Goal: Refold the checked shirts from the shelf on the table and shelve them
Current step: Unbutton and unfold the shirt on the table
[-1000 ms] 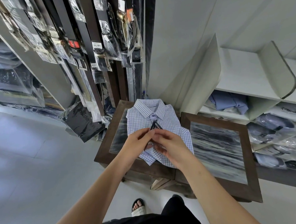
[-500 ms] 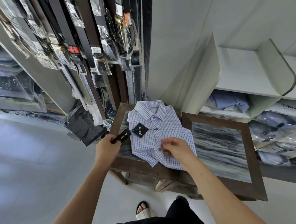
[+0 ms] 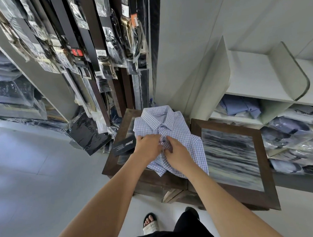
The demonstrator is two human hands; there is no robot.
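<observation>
Head view shows the folded blue-white checked shirt [image 3: 172,128] collar-up on the bench [image 3: 166,180], left hand [image 3: 148,146] and right hand [image 3: 178,152] fingers [image 3: 171,141] pinching its button strip, lower buttons hidden.

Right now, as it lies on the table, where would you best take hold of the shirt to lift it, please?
The shirt lies flat, collar away from you, near corner at the table edge. Probably take its two long side edges, one hand from each side, palms slid underneath; a one-sided pinch would likely unfold it.
</observation>
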